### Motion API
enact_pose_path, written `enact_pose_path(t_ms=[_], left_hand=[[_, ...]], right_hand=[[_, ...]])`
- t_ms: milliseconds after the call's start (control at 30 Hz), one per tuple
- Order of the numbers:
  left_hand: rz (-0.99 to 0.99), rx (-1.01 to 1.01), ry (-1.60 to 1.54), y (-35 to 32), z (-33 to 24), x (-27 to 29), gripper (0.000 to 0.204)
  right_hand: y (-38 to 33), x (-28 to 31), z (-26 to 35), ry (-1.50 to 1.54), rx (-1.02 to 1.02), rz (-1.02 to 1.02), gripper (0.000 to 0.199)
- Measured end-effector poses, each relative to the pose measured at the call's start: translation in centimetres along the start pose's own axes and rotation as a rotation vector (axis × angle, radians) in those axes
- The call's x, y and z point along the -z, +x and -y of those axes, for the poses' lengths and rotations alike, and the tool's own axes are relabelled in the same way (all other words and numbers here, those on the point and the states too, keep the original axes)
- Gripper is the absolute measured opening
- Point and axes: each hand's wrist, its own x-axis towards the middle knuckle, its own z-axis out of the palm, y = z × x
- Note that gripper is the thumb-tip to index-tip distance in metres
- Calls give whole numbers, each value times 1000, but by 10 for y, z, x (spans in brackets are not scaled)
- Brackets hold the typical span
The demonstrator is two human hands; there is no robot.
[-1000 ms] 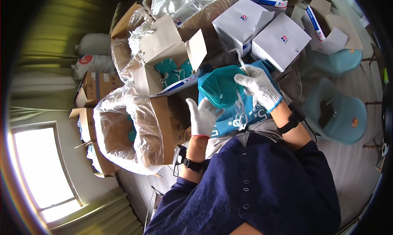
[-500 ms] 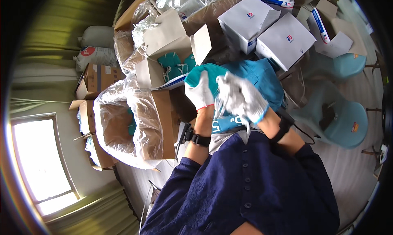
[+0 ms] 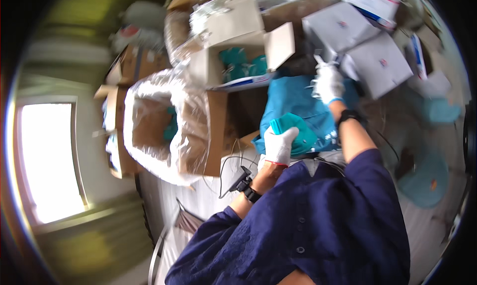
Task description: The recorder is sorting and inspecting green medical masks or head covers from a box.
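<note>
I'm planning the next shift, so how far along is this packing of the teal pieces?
Done, it seems: a few teal pieces lie in the plastic-lined carton. In hand: the left hand grips a folded teal piece, while the right hand reaches toward the white boxes. Left: more teal pieces sit in the open white box.

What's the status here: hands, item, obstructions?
Left hand gripping teal folded item. Right hand up at white boxes, grip unclear. Blue sheet beneath. Nothing blocking.
</note>
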Motion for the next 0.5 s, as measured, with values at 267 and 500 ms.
enact_pose_path(t_ms=[267, 500], left_hand=[[-277, -213, -116, 22, -52, 156, 21], [-402, -101, -406, 38, -145, 277, 56]], right_hand=[[-41, 61, 9, 316, -19, 65, 14], [-74, 77, 17, 568, 56, 321, 25]])
